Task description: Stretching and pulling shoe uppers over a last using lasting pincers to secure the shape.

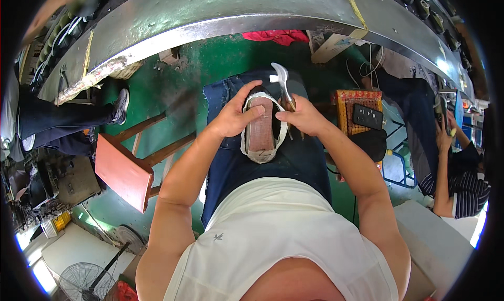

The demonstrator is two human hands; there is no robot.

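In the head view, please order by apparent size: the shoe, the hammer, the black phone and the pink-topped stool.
1. Pink-topped stool
2. Shoe
3. Hammer and black phone: unsure, as the hammer looks longer but thinner.

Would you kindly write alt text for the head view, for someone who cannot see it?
The left hand holds an unfinished shoe, underside up, over the person's lap; the right hand touches its rim and holds a hammer. A metal bench runs across the top.

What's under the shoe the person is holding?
Around the shoe you can see blue jeans on the person's lap. The spot right beneath it is covered, so I can't tell whether it touches the jeans.
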